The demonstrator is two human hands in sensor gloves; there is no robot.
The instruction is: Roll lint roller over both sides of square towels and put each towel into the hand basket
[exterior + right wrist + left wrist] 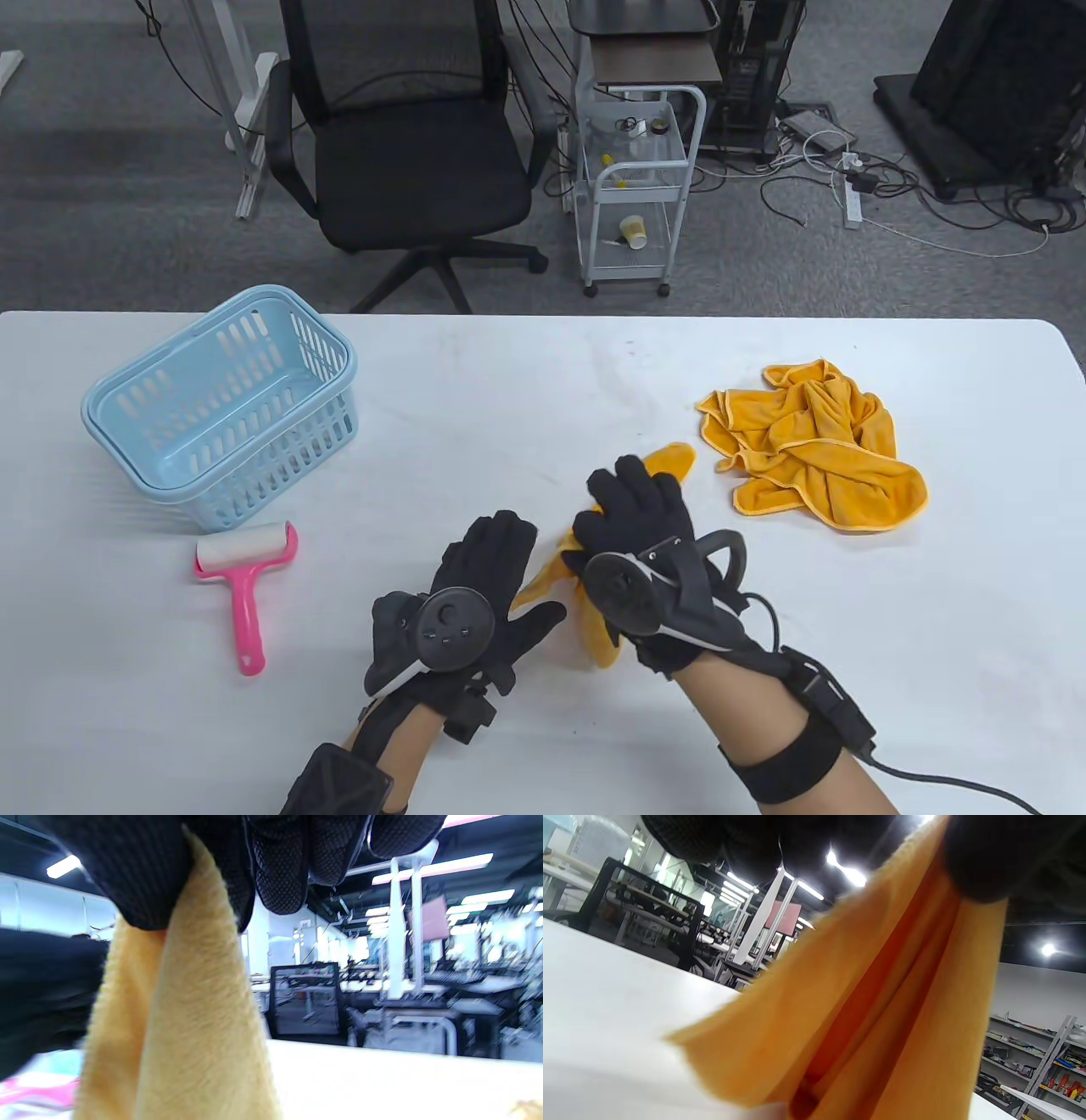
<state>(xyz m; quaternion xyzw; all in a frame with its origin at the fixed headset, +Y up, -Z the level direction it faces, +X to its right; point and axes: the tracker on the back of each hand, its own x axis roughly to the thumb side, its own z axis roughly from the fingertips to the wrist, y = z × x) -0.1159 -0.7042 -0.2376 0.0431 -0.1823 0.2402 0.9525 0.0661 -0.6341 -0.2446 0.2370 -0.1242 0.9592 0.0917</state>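
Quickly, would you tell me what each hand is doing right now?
Left hand: grips the yellow towel at one edge.
Right hand: grips the same towel, fingers curled round it.

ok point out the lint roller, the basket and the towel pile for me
lint roller (243, 594), table view, on its pink handle
hand basket (182, 497), table view, on its near blue wall
towel pile (827, 441), table view, on the bunched orange cloth

Black office chair (407, 144), white trolley (636, 178)
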